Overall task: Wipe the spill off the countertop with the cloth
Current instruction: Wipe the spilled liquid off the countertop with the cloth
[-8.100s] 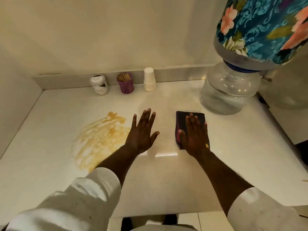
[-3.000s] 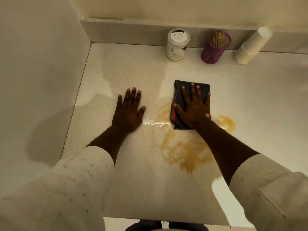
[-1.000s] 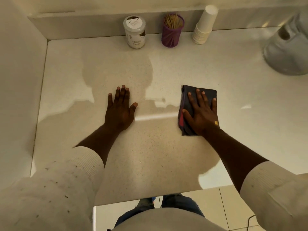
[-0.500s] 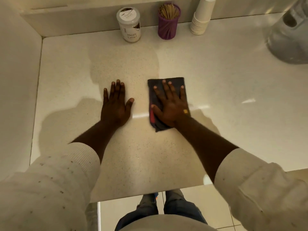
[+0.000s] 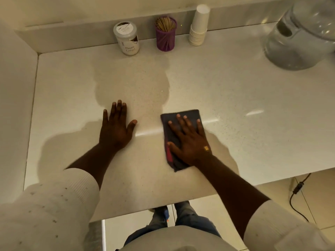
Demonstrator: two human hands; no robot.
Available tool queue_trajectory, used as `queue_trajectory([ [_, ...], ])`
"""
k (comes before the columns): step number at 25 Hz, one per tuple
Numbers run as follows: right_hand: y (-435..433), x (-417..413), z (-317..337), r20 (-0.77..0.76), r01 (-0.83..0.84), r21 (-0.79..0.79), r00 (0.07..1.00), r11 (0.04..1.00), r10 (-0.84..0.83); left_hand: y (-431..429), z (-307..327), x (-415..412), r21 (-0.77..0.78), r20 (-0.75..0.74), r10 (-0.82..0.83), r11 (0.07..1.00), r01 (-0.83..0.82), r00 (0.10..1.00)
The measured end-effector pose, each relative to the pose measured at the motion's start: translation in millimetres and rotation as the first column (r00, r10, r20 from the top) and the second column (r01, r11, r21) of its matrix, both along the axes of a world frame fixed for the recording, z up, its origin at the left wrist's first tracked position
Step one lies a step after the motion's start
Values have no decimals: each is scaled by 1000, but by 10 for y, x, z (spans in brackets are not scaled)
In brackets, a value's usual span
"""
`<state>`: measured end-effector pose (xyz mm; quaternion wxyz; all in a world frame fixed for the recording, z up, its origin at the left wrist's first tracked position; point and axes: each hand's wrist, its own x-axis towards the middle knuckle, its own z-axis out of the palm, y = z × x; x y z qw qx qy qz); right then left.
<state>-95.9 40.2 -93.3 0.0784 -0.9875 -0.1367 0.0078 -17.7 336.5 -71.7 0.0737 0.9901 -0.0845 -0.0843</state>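
Note:
A dark folded cloth [image 5: 188, 115] lies flat on the pale speckled countertop [image 5: 235, 98]. My right hand [image 5: 188, 140] presses flat on top of the cloth, fingers spread, covering most of it. My left hand [image 5: 116, 129] rests palm down on the bare counter to the left of the cloth, holding nothing. No brown spill shows on the surface around the hands; only shadows and a thin glare streak between them.
Against the back ledge stand a white jar [image 5: 126, 39], a purple holder of toothpicks [image 5: 165, 33] and a stack of paper cups [image 5: 199, 26]. A clear water dispenser base [image 5: 299, 38] sits at the far right. A wall bounds the left side; a cable [image 5: 295, 194] hangs below the front edge.
The brown spill seen three seconds ago is gone from the counter. In the last second my right hand slid the cloth left toward my left hand, then slightly back right. My left hand stayed put.

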Motion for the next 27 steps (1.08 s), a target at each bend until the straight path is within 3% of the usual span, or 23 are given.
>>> queue_trajectory([
  [7,-487,607,1,-12,145,5,989,989,-145,149,-83,-115,4,-9,27,1000,-27,1000],
  [16,-145,1356,51,-43,119,-8,992,993,-120,674,-103,-35,-1,5,164,987,-164,987],
  [27,971,1904,6,-29,-43,1,999,999,43,838,-186,26,-71,46,136,989,-132,990],
])
